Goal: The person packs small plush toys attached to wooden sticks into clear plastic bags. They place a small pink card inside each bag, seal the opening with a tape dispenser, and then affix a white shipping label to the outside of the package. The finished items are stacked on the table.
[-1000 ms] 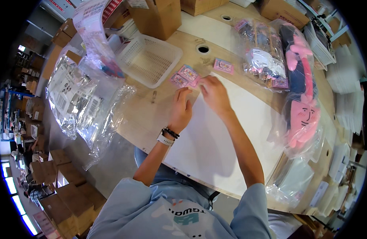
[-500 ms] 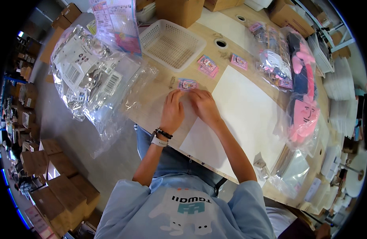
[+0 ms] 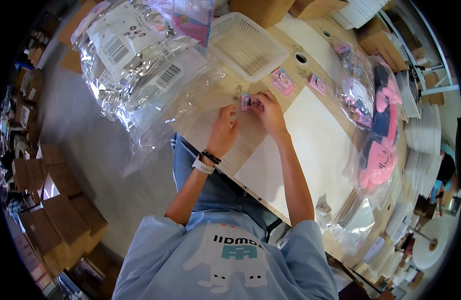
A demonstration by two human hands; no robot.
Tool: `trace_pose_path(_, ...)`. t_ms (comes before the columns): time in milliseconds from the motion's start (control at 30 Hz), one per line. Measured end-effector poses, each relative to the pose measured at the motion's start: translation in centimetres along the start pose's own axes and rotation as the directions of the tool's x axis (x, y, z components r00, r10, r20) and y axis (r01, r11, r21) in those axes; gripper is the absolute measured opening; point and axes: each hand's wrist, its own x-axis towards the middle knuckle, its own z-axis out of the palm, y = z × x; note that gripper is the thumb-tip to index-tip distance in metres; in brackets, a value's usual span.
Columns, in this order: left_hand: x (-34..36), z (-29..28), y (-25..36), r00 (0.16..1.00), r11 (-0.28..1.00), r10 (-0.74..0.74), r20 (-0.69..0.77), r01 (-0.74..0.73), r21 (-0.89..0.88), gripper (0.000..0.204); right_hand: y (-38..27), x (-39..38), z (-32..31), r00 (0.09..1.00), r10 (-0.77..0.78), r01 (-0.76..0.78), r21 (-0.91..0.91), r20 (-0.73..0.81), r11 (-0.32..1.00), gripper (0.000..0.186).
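Note:
A small pink printed card packet [image 3: 246,102] lies under the fingertips of my right hand [image 3: 270,114] on the wooden table; its fingers close over the packet's right side. My left hand [image 3: 223,133] hovers just to the left and nearer to me, empty, with thumb and fingers apart. Farther off lies a small pile of similar pink cards [image 3: 284,82], and a single pink card [image 3: 317,84] is to its right.
A white plastic basket [image 3: 248,45] stands behind the cards. Clear bags with barcode labels [image 3: 125,65] hang over the table's left edge. On the right are a white sheet [image 3: 300,145], bagged pink plush items [image 3: 379,160] and clear plastic sleeves [image 3: 358,220].
My left hand has come away from the card packet toward me and opened. My right hand now grips the packet alone. The whole view has shifted slightly.

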Motion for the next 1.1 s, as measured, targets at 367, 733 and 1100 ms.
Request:
trace_pose_path(367,-3.0,-2.4,8.4,0.987,0.944,-0.102,0.128,0.137,-0.3,0.033,-7.7,-6.4,-3.7,0.996,0.073,-0.03,0.534,-0.058,0.845,0.046)
trace_pose_path(733,-4.4,-3.9,9.8,0.964,0.963,-0.162,0.211,0.201,-0.182,0.035,-8.9,-8.3,-4.1,0.996,0.039,-0.003,0.423,-0.075,0.906,0.058)
trace_pose_path(1100,-1.4,-0.8,1.7,0.981,0.95,-0.161,0.112,0.185,-0.251,0.035,-1.8,-1.9,-1.9,0.997,0.05,-0.059,-0.157,-0.06,0.986,0.064)
